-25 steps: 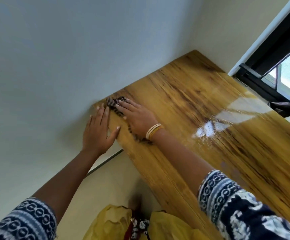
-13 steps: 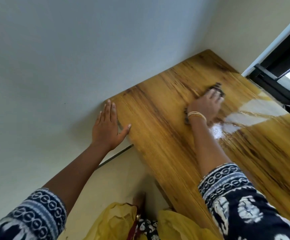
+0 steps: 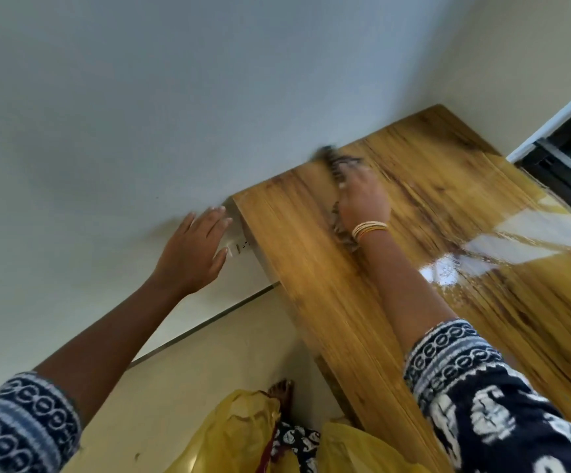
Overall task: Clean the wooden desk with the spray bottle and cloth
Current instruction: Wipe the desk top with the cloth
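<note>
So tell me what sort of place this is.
Probably a room in a home or office: a glossy wooden desk pushed into a corner of plain painted walls, with a dark-framed window beside it. The right hand wipes it with a cloth.

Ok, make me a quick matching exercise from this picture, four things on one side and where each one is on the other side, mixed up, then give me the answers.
Things:
1. cloth
2. left hand
3. bangles
4. window frame

Places:
A. on the right wrist
B. at the far right, beyond the desk
C. flat against the wall, beside the desk's corner
D. under the right hand, on the desk near the wall

Pairs: 1-D, 2-C, 3-A, 4-B
</note>
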### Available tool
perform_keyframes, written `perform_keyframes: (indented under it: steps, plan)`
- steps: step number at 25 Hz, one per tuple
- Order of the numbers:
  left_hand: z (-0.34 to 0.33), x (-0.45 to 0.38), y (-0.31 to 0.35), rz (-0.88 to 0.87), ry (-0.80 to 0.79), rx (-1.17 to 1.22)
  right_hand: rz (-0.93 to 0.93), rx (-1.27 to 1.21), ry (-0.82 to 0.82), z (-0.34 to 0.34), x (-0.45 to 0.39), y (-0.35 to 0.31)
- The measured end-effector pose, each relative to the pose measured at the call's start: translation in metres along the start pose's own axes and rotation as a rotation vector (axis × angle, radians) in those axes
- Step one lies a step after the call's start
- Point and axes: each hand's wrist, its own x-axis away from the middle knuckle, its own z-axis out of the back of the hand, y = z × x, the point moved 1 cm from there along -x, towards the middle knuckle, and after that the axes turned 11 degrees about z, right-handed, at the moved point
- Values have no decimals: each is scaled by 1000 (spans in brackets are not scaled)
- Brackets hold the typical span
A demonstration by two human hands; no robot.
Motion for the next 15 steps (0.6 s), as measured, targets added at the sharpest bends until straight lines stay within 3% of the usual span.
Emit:
perform_keyframes:
  steps: [2, 3, 5, 8, 11, 13, 15]
  plan:
    - [1, 3, -1, -97, 31, -126, -405, 18, 1, -3, -7, 0]
    - [1, 4, 0, -132, 48, -167, -471, 40, -4, -7, -9, -17]
    - [0, 5, 0, -156, 64, -225, -249, 98, -23, -19, -9, -66]
    - [0, 9, -3, -133, 37, -285, 302, 108, -137, -38, 18, -127]
    - [-2, 12, -7, -121, 23, -279, 645, -1, -237, -27, 33, -122]
    - [-2, 11, -9, -112, 5, -246, 712, -21, -225, -17, 22, -90]
    - [-2, 9, -10, -93, -8, -188, 457, -24, -102, -10, 8, -43]
